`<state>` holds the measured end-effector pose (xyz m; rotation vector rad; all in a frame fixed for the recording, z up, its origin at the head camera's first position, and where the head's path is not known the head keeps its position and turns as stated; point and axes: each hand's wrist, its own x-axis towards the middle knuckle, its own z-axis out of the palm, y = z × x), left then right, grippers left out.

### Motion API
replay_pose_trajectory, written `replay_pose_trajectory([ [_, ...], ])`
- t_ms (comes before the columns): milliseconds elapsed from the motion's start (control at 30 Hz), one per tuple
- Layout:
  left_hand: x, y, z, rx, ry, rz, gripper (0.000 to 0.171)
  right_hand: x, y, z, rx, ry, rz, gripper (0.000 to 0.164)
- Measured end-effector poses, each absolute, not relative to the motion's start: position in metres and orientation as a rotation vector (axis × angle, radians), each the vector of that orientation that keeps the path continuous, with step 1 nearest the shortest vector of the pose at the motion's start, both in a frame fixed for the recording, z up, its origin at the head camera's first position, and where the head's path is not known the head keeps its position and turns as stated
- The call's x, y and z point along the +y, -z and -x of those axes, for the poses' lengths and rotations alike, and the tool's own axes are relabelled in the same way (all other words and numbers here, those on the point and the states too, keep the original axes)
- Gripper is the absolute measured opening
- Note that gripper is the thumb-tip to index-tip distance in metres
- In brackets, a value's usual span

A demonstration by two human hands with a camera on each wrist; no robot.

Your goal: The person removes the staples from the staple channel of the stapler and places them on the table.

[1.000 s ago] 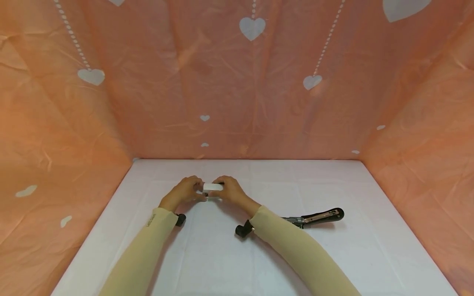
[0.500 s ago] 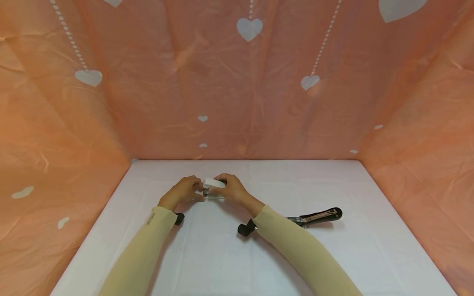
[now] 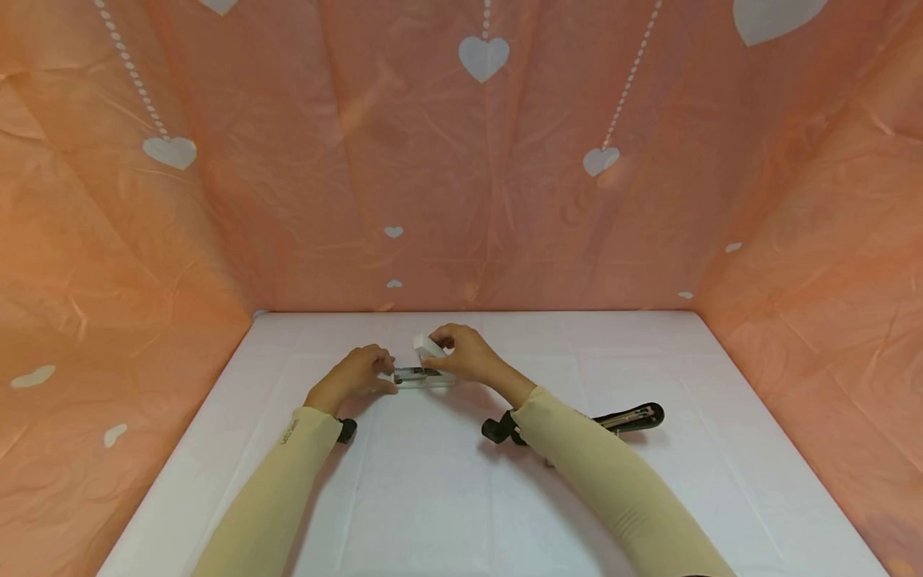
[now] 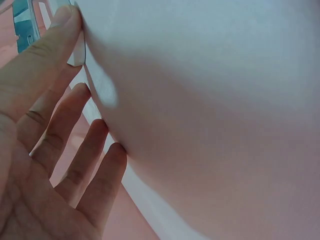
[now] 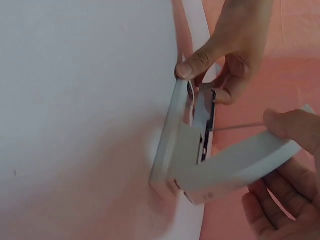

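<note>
A white stapler [image 3: 433,385] lies on the white tabletop with its top cover [image 3: 427,346] swung up, baring the metal staple channel [image 3: 409,373]. My left hand [image 3: 355,375] pinches the front end of its base between thumb and index finger, the other fingers spread. With thumb and fingers, my right hand [image 3: 469,357] grips the raised cover. The right wrist view shows the cover [image 5: 240,167] tilted away from the base [image 5: 170,140], a thin rod running from the channel toward the cover. In the left wrist view only a corner of the base [image 4: 78,52] shows.
A black stapler [image 3: 634,418], opened out, lies on the table [image 3: 721,481] to the right, partly hidden behind the right forearm. Orange sheeting [image 3: 476,200] with white hearts walls the back and both sides. Each wrist carries a small black camera.
My right hand has raised the white stapler's cover up and to the right, so the channel shows. The left hand stays at the front end. The right forearm covers more of the black stapler.
</note>
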<state>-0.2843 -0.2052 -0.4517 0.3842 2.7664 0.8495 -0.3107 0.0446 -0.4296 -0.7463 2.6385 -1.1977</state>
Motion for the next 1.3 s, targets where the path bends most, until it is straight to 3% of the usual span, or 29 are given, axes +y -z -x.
replay_pose_trajectory([
  [233, -0.206, 0.451, 0.284, 2.745, -0.881, -0.342, 0.024, 0.057, 0.423, 0.314, 2.634, 1.199, 0.753, 0.042],
  [967, -0.208, 0.461, 0.281, 2.761, -0.874, -0.369, 0.025, 0.098, 0.425, 0.318, 2.620, 1.208, 0.832, 0.019],
  [1300, -0.206, 0.459, 0.281, 2.769, -0.874, -0.406, 0.025, 0.116, 0.425, 0.320, 2.639, 1.179, 0.836, 0.025],
])
